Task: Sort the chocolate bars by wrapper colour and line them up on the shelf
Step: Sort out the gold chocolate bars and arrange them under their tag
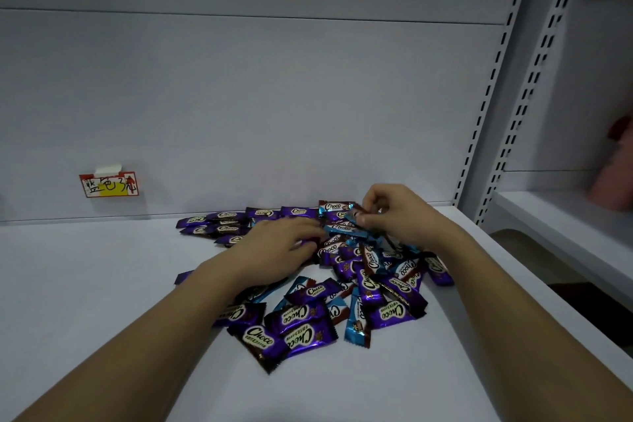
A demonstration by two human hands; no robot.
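**Mixed bars heaped on the white shelf**

While the chocolate bars (pixel 329 288) are heaped in a loose purple-and-blue pile on the white shelf (pixel 102 284), a blue bar (pixel 352 216) is pinched in the curled fingers of the right hand (pixel 394 212) at the back of the pile. The left hand (pixel 277 247) is laid palm down on the heap; its fingers are curled over purple wrappers, though a grip cannot be told. A handwritten label (pixel 109 184) is stuck to the back panel.
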